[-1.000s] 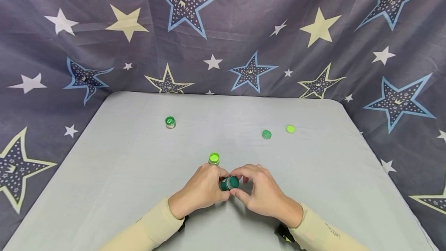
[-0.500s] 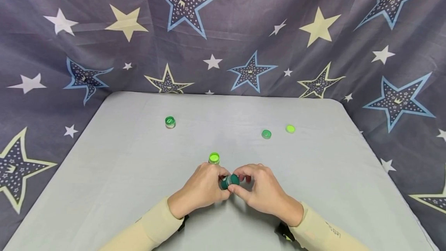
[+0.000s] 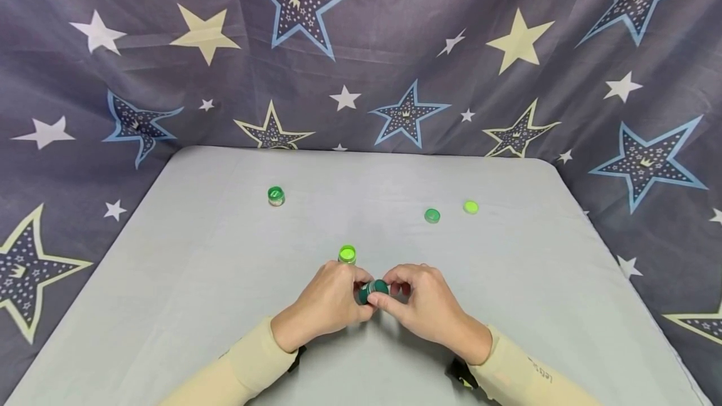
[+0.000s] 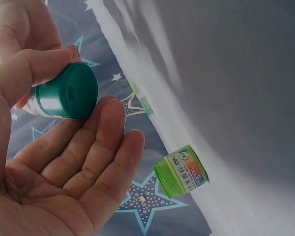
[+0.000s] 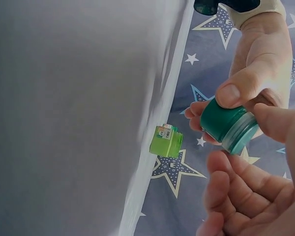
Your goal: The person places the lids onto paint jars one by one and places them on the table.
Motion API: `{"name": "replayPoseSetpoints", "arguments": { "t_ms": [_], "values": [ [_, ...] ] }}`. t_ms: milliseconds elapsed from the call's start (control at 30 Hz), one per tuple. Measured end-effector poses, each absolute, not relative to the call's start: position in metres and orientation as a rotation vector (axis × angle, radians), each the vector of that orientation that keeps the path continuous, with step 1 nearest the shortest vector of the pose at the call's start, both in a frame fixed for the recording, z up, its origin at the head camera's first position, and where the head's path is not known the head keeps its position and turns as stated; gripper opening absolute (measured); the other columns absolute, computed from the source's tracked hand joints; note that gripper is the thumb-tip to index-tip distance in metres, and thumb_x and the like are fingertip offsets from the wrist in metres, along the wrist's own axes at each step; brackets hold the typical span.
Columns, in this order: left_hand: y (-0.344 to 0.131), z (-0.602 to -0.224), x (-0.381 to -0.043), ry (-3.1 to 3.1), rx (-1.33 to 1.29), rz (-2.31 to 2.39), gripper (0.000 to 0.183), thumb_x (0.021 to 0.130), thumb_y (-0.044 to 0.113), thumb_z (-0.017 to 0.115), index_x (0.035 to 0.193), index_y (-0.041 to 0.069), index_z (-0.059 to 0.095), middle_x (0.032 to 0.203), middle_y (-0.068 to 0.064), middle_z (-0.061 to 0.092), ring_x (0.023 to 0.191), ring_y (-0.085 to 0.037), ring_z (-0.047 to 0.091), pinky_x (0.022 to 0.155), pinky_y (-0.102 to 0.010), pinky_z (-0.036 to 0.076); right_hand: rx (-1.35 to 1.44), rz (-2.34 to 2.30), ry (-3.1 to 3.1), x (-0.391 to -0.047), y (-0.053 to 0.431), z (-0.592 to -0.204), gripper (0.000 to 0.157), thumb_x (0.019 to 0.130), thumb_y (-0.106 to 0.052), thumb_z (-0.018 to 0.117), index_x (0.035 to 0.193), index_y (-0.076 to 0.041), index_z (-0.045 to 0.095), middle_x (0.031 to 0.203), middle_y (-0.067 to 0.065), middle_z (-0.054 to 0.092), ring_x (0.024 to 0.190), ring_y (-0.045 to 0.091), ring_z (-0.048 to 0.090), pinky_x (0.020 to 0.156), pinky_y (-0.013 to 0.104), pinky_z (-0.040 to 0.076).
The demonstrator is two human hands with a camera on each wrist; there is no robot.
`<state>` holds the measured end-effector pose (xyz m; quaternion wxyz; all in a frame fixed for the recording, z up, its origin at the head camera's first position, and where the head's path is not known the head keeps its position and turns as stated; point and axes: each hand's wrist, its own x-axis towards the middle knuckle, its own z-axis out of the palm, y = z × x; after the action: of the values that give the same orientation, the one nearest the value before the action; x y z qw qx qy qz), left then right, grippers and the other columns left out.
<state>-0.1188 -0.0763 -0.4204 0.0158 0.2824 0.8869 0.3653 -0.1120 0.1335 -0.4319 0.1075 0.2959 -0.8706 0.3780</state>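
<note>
A dark green paint jar (image 3: 365, 294) is tilted sideways between my two hands. My left hand (image 3: 327, 302) grips its body, thumb and fingertips around it; the jar's base faces the camera in the left wrist view (image 4: 81, 93). With thumb and forefinger, my right hand (image 3: 429, 309) pinches the rim end with its green lid (image 5: 242, 137). The other right fingers are loosely bent and touch nothing. Just beyond my left hand stands an uncapped light green paint jar (image 3: 347, 254), its printed label (image 4: 187, 169) showing in the left wrist view.
Farther back on the pale table cover (image 3: 225, 255) stands an uncapped mid-green jar (image 3: 276, 196) at the left. Toward the right lie a mid-green lid (image 3: 432, 215) and a light green lid (image 3: 470, 207). A star-patterned curtain (image 3: 361, 49) hangs behind the table.
The dark green jar has turned and tipped slightly upward. My right thumb has moved over the lid end, and the right fingers have shifted a little. My left hand is nearly still.
</note>
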Motion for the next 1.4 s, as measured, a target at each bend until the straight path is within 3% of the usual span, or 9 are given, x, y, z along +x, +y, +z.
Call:
{"name": "replayPoseSetpoints", "arguments": {
  "t_ms": [467, 700, 1000, 1167, 1400],
  "values": [
    [-0.0758, -0.4175, -0.1173, 2.746, 0.884, 1.155, 0.013, 0.074, 0.009, 0.086, 0.083, 0.012, 0.078, 0.071, 0.008, 0.067, 0.058, 0.001, 0.053, 0.055, -0.021, 0.047, 0.863, 1.138, -2.535, -0.1135, 0.1329, -0.435, 0.027, 0.082, -0.035, 0.087, 0.075, -0.021, 0.065, 0.066, -0.014, 0.051, 0.058, 0.001, 0.045, 0.052, 0.02, 0.042],
    [-0.0765, -0.4166, -0.1176, 2.737, 0.872, 1.16, 0.015, 0.072, 0.006, 0.086, 0.083, 0.012, 0.078, 0.07, 0.009, 0.067, 0.058, 0.0, 0.053, 0.055, -0.021, 0.048, 0.877, 1.13, -2.556, -0.1136, 0.1347, -0.4326, 0.031, 0.08, -0.044, 0.088, 0.086, -0.02, 0.07, 0.073, -0.006, 0.061, 0.062, 0.012, 0.054, 0.057, 0.023, 0.045],
    [-0.0774, -0.4174, -0.118, 2.758, 0.879, 1.13, 0.016, 0.073, 0.008, 0.087, 0.085, 0.013, 0.078, 0.067, 0.01, 0.064, 0.057, 0.0, 0.052, 0.054, -0.021, 0.046, 0.994, 1.138, -2.536, -0.112, 0.1379, -0.4302, 0.043, 0.078, -0.021, 0.089, 0.116, -0.01, 0.071, 0.095, -0.009, 0.066, 0.078, 0.017, 0.06, 0.068, 0.039, 0.05],
    [-0.0776, -0.4174, -0.1182, 2.771, 0.89, 1.126, 0.018, 0.075, 0.012, 0.089, 0.089, 0.011, 0.079, 0.07, 0.008, 0.066, 0.058, 0.001, 0.053, 0.055, -0.021, 0.047, 1.027, 1.163, -2.533, -0.112, 0.1383, -0.4298, 0.041, 0.08, -0.013, 0.085, 0.118, -0.015, 0.071, 0.101, -0.012, 0.067, 0.081, 0.011, 0.056, 0.068, 0.037, 0.049],
    [-0.0773, -0.4175, -0.1179, 2.771, 0.891, 1.127, 0.017, 0.075, 0.011, 0.089, 0.089, 0.012, 0.079, 0.071, 0.008, 0.067, 0.058, 0.001, 0.053, 0.055, -0.021, 0.047, 1.048, 1.191, -2.514, -0.112, 0.1379, -0.4302, 0.034, 0.081, -0.011, 0.084, 0.113, -0.017, 0.073, 0.103, -0.013, 0.069, 0.079, 0.016, 0.059, 0.069, 0.036, 0.049]
  ]
}}
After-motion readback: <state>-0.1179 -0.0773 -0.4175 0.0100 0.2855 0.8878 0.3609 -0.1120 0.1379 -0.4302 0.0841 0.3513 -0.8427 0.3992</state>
